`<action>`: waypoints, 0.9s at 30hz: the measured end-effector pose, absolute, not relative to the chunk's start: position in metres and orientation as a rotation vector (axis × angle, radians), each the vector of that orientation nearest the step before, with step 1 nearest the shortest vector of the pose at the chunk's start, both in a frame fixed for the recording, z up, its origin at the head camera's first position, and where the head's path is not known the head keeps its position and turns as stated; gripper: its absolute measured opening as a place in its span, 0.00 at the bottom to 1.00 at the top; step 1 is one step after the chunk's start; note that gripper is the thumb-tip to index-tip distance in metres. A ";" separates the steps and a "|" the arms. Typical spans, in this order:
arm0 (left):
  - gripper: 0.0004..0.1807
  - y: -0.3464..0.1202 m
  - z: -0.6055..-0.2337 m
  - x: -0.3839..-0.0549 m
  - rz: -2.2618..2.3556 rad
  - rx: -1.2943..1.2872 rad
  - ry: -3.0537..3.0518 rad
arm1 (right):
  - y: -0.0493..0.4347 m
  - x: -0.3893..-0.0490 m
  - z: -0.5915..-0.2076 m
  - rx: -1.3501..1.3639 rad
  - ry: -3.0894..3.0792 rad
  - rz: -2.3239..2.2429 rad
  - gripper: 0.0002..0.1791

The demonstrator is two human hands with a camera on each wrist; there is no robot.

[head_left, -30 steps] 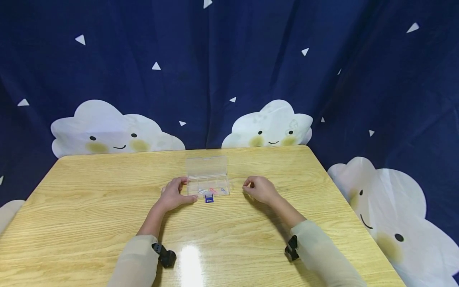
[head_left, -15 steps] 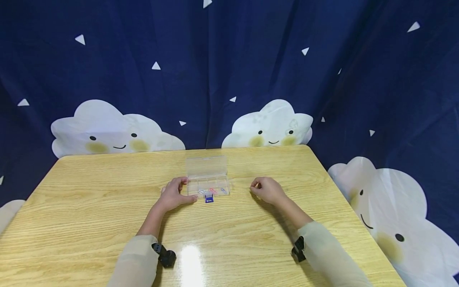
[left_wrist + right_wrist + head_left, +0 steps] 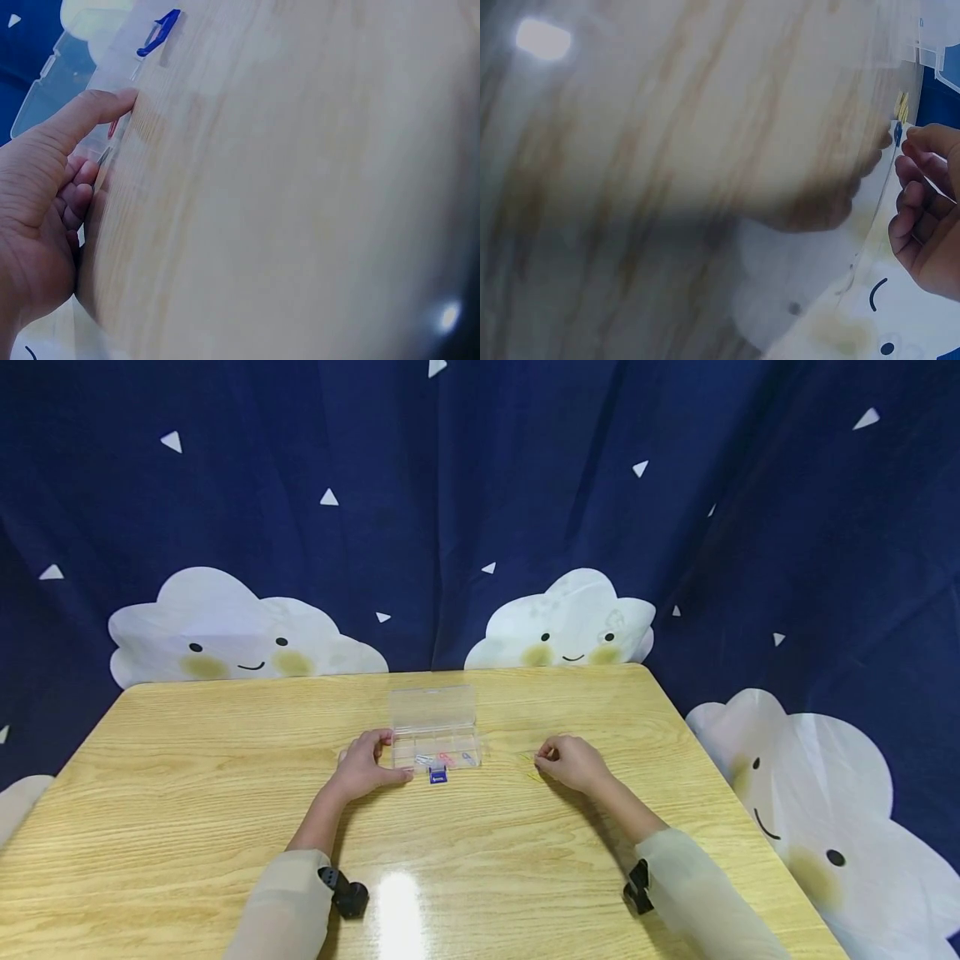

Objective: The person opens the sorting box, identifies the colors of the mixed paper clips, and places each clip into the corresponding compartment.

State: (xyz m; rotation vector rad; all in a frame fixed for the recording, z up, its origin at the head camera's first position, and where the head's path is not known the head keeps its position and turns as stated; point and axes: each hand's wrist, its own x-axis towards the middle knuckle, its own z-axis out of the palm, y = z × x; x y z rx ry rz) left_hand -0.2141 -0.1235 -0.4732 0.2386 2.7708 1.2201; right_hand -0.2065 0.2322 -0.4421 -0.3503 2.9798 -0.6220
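Note:
A clear plastic compartment box (image 3: 435, 742) stands with its lid (image 3: 432, 706) raised, seen in the head view. Its front compartments hold pale, pink (image 3: 446, 758) and blue small clips. My left hand (image 3: 366, 766) grips the box's left end, thumb along the front edge and fingers at the side. To the right of the box, my right hand (image 3: 573, 762) has curled fingers down at the tabletop, beside thin yellow clips (image 3: 533, 777). In the right wrist view, a small blue piece (image 3: 898, 135) lies at the fingertips; whether they pinch it I cannot tell.
A blue latch (image 3: 438, 775) sticks out at the box's front. The wooden table (image 3: 442, 852) reaches back to a dark blue curtain (image 3: 360, 543) with white clouds. A black device (image 3: 348, 897) sits on the left wrist.
My right hand has drawn away from the box, to the right and slightly toward me. Yellow clips now show beside its fingers. My left hand stays on the box.

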 end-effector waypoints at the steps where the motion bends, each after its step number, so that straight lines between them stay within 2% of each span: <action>1: 0.43 -0.124 -0.473 -0.214 1.223 0.243 2.771 | 0.233 -0.206 -0.442 -0.344 2.974 -0.624 0.08; 9: 0.43 -0.124 -0.473 -0.213 1.231 0.235 2.763 | 0.233 -0.206 -0.443 -0.332 2.972 -0.600 0.10; 21: 0.43 -0.124 -0.473 -0.213 1.227 0.242 2.766 | 0.235 -0.205 -0.441 -0.333 2.990 -0.536 0.05; 27: 0.43 -0.123 -0.472 -0.213 1.217 0.244 2.764 | 0.235 -0.206 -0.441 -0.288 2.970 -0.558 0.06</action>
